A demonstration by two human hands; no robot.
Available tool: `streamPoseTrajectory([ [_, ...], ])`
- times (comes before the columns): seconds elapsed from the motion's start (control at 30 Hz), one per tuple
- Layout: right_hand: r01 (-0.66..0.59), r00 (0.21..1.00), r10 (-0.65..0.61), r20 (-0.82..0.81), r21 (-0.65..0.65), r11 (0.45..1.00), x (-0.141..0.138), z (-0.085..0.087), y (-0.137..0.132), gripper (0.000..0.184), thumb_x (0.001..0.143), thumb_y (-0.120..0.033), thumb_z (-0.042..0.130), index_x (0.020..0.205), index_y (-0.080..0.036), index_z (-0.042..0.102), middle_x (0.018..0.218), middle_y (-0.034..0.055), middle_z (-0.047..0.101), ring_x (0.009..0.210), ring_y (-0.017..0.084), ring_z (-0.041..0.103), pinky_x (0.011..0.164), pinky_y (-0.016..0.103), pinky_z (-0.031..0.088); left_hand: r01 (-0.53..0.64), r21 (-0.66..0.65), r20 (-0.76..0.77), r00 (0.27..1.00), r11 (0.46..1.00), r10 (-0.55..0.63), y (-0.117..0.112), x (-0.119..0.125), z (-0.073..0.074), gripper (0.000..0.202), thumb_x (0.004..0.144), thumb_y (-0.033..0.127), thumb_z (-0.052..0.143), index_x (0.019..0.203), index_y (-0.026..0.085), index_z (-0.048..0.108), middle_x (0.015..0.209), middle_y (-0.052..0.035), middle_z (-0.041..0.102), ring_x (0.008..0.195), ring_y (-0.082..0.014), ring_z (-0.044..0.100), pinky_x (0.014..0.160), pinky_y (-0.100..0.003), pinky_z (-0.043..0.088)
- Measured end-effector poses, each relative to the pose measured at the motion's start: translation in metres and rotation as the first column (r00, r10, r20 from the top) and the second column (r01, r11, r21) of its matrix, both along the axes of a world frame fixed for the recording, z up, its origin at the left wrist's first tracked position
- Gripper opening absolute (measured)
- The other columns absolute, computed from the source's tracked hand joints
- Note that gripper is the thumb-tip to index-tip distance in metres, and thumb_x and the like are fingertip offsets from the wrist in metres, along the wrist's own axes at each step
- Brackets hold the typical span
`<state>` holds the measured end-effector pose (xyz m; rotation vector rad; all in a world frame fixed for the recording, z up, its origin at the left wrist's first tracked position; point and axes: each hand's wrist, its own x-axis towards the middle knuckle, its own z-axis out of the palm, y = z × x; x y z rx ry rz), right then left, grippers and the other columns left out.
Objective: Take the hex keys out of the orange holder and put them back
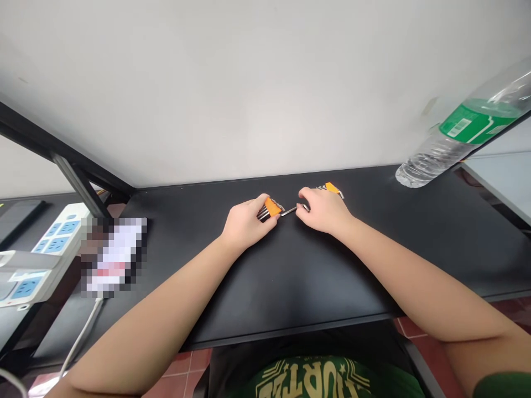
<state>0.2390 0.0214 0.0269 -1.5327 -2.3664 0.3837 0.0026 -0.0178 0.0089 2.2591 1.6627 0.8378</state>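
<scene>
My left hand (248, 223) is closed around an orange holder (272, 207) with several metal hex keys in it, just above the black table. A single hex key (289, 211) stretches between the two hands, its left end close to the holder. Its right end is in the fingers of my right hand (324, 211), which is closed in a pinch. Behind my right hand lies a second orange holder (332, 188) with hex keys, partly hidden by the hand.
A plastic bottle (477, 124) with a green label stands at the back right by the wall. At the left edge lies a pixelated device (114, 257) with a white cable (85, 329). Beyond the frame bar (81, 185) is a white power strip (58, 235).
</scene>
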Motion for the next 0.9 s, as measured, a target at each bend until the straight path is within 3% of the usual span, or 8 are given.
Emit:
streamPoseTrajectory([
  [0.1,-0.140,0.924,0.063,-0.377,-0.180,0.974,-0.009,-0.003,-0.009,0.020,0.096,-0.036,0.059,0.111,-0.022,0.059,0.087,0.0023,0.069,0.070,0.018,0.061,0.065,0.032,0.046,0.050,0.036,0.006,0.999,0.998,-0.051,-0.003,0.002,-0.001,0.028,0.088,0.044,0.066,0.111,0.026,0.064,0.076,0.0023,0.066,0.068,-0.0153,0.062,0.067,-0.026,0.046],
  [0.2,-0.303,0.753,-0.060,-0.655,-0.425,0.853,-0.016,-0.011,-0.013,0.025,0.096,-0.041,0.060,0.115,-0.024,0.057,0.090,-0.0010,0.067,0.059,0.012,0.059,0.056,0.028,0.049,0.080,0.082,-0.029,0.997,0.993,-0.078,-0.005,0.004,-0.001,0.028,0.089,0.042,0.065,0.113,0.026,0.064,0.075,0.0021,0.065,0.069,-0.0154,0.062,0.066,-0.026,0.045],
  [0.33,-0.392,0.653,-0.151,-0.742,-0.502,0.771,-0.017,-0.015,-0.012,0.029,0.090,-0.032,0.068,0.116,-0.022,0.060,0.082,-0.0039,0.061,0.055,0.010,0.059,0.050,0.025,0.050,0.082,0.092,-0.064,0.995,0.992,-0.076,-0.005,0.005,0.000,0.023,0.090,0.042,0.064,0.107,0.026,0.064,0.077,0.0017,0.068,0.068,-0.0153,0.063,0.066,-0.027,0.044],
  [0.43,-0.396,0.653,-0.174,-0.737,-0.528,0.751,-0.014,-0.010,-0.009,0.032,0.087,-0.026,0.069,0.117,-0.020,0.061,0.080,-0.0038,0.059,0.055,0.011,0.060,0.050,0.026,0.052,0.086,0.079,-0.091,0.993,0.993,-0.079,-0.004,0.006,0.000,0.019,0.089,0.041,0.065,0.099,0.026,0.064,0.076,0.0019,0.068,0.067,-0.0157,0.062,0.066,-0.028,0.043],
  [0.53,-0.327,0.694,-0.188,-0.695,-0.537,0.777,-0.009,-0.005,-0.004,0.026,0.085,-0.024,0.068,0.111,-0.019,0.065,0.076,-0.0032,0.058,0.054,0.011,0.058,0.049,0.025,0.051,0.070,0.044,-0.094,0.993,0.997,-0.066,-0.002,0.006,0.000,0.020,0.088,0.042,0.066,0.098,0.026,0.063,0.073,0.0027,0.065,0.064,-0.0161,0.060,0.064,-0.028,0.041],
  [0.63,-0.181,0.762,-0.190,-0.618,-0.486,0.855,-0.001,-0.007,0.003,0.020,0.086,-0.023,0.063,0.106,-0.021,0.065,0.072,-0.0029,0.057,0.053,0.012,0.057,0.048,0.026,0.048,0.055,-0.003,-0.072,0.996,0.998,-0.056,-0.001,0.005,0.001,0.019,0.087,0.041,0.068,0.097,0.027,0.062,0.073,0.0034,0.064,0.064,-0.0159,0.059,0.060,-0.027,0.039],
  [0.77,0.044,0.900,-0.138,-0.413,-0.229,0.972,0.011,-0.013,0.016,0.015,0.085,-0.020,0.059,0.098,-0.022,0.065,0.073,-0.0023,0.062,0.060,0.014,0.058,0.060,0.028,0.047,0.019,-0.046,-0.045,0.999,0.999,-0.021,0.000,0.002,0.002,0.016,0.086,0.037,0.067,0.097,0.027,0.062,0.075,0.0037,0.065,0.066,-0.0159,0.060,0.061,-0.027,0.041],
  [0.9,0.105,0.977,-0.119,-0.175,-0.089,0.990,0.021,-0.010,0.025,0.014,0.086,-0.019,0.058,0.095,-0.022,0.068,0.077,0.0000,0.067,0.070,0.017,0.060,0.069,0.030,0.044,-0.003,-0.054,-0.023,1.000,0.999,0.002,0.001,0.001,0.002,0.019,0.086,0.040,0.066,0.099,0.028,0.063,0.072,0.0041,0.064,0.064,-0.0158,0.060,0.062,-0.027,0.043],
])
